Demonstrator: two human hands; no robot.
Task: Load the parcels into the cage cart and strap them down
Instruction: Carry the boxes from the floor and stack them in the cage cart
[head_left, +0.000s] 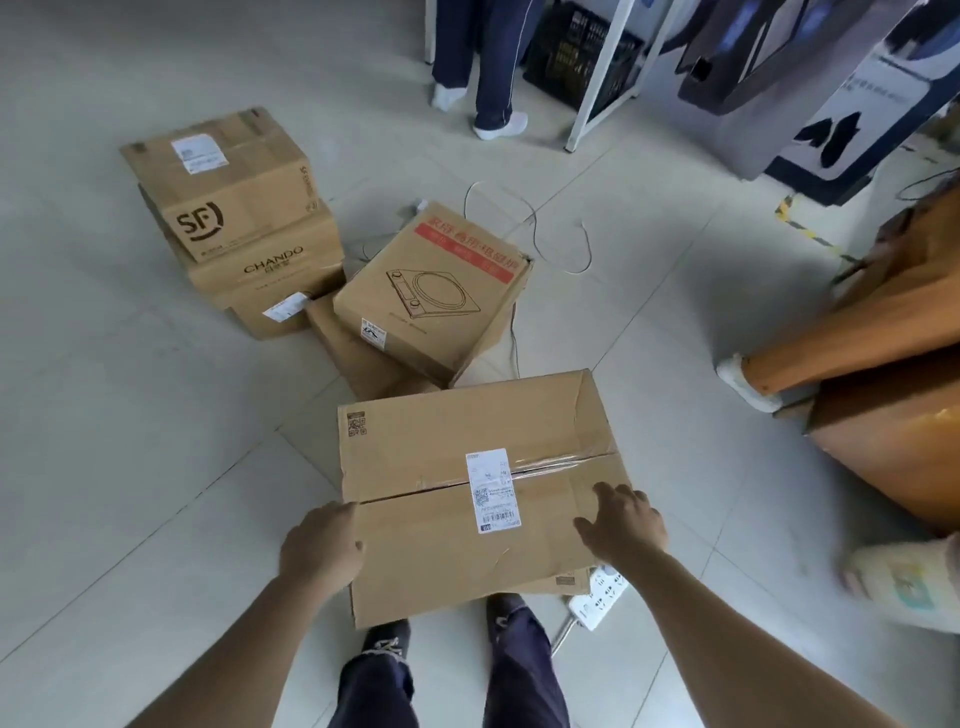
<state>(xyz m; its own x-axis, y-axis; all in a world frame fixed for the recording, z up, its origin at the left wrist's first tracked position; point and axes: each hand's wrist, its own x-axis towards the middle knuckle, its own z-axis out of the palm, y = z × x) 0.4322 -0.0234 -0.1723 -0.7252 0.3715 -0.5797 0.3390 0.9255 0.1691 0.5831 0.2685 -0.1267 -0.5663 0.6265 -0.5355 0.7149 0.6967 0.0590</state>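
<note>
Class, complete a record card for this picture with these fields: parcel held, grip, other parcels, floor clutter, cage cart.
parcel held: taped box with white label
grip: left hand holds the box's left edge; right hand rests on top, fingers spread
other parcels: SF box on CHANDO box; cooker box on flat box
floor clutter: power strip
cage cart: not in view
</note>
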